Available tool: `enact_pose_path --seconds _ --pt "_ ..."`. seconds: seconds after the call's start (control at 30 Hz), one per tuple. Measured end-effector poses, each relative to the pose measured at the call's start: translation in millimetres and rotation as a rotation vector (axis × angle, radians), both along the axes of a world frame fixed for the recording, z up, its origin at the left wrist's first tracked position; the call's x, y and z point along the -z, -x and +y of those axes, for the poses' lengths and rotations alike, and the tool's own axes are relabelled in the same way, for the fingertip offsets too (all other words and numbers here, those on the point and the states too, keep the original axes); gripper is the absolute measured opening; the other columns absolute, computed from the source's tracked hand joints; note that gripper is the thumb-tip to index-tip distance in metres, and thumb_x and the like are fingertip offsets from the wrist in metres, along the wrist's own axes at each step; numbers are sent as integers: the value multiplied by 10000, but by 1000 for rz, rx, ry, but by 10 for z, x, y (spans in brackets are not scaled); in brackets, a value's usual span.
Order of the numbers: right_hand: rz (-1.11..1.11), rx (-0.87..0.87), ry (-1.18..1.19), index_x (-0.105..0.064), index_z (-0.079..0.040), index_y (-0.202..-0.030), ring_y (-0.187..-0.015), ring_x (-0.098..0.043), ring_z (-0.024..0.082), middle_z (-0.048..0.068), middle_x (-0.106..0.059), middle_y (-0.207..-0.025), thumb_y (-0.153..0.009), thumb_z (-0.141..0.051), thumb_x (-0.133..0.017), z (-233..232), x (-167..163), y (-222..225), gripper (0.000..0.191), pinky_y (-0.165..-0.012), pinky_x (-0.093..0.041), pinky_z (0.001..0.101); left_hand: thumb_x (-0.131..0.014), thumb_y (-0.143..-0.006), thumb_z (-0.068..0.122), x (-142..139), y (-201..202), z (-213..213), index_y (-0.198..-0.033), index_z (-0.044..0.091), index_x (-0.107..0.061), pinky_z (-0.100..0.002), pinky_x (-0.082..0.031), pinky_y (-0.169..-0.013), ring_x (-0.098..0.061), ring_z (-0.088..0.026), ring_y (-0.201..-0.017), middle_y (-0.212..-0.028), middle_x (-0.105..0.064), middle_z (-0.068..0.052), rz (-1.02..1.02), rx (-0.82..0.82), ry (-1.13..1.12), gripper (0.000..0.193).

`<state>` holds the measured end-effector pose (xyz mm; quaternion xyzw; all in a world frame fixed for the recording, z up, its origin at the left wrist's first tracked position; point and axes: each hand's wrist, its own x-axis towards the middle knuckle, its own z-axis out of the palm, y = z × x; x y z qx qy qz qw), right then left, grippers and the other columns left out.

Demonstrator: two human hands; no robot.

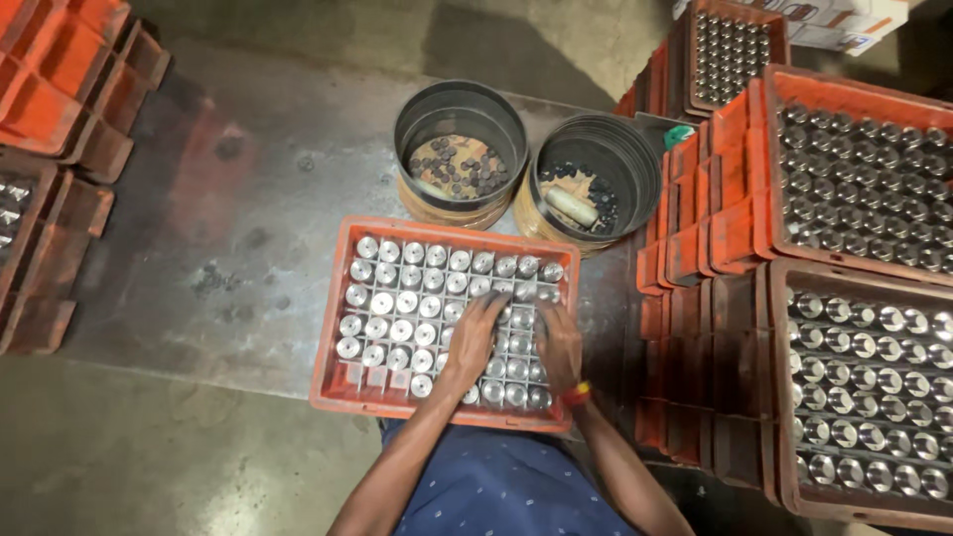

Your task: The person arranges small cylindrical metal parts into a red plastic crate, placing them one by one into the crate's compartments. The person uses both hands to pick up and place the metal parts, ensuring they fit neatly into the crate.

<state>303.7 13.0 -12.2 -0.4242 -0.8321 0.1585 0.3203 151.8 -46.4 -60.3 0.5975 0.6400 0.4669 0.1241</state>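
Dark metal table [248,199], surface scuffed and stained with reddish patches; grey concrete floor [129,457] below, smooth and dull. Stacked orange plastic crates [715,238] line the right side, more orange crates [60,89] at left. Light dim, soft shadow along the top edge.

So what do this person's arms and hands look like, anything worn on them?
Both forearms are bare, with no sleeves showing and no gloves. The right hand has a red and yellow band at the wrist. The left hand and its wrist carry nothing.
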Motion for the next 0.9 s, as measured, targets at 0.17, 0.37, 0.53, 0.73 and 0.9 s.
enact_pose_path --seconds 0.17,0.37,0.53,0.73,0.9 --pt "57 61 29 -639 -31 -1190 -962 -680 411 218 -714 -1053 -835 -63 -752 -153 16 46 373 -822 -536 476 -680 -950 145 92 -164 -147 -1152 73 -711 -488 -528 -859 -623 -367 -1006 -1071 -645 -169 31 -150 303 217" --pt "-232 97 174 -633 -54 -1174 -862 -669 411 217 -693 -941 -776 -185 -886 -110 99 144 490 -782 -519 502 -777 -853 315 214 -234 63 -1008 -1 -718 -499 -524 -762 -603 -382 -992 -1047 -606 -198 233 -157 389 357" --pt "211 -14 327 -608 -37 -1160 -985 -723 235 117 -716 -1085 -772 -152 -882 75 29 -207 489 -797 -586 374 -815 -826 340 209 54 -75 -990 24 -767 -480 -538 -826 -607 -333 -1001 -1014 -638 -152 93 -47 205 359" --pt "617 193 687 -615 -27 -1173 -917 -681 282 147 -682 -1043 -842 -177 -821 -124 104 -547 417 -735 -552 394 -563 -1089 461 287 -43 -182 -1376 42 -597 -306 -440 -1015 -591 -167 -1190 -1267 -660 -19 -1168 -146 168 509" --pt "485 211 707 -621 -19 -1183 -860 -645 321 172 -653 -1008 -900 -199 -770 -497 403 -361 366 -683 -523 411 -655 -991 447 392 -216 -416 -1374 -10 -642 -467 -504 -822 -641 -407 -988 -1112 -656 -256 -697 -61 569 596"
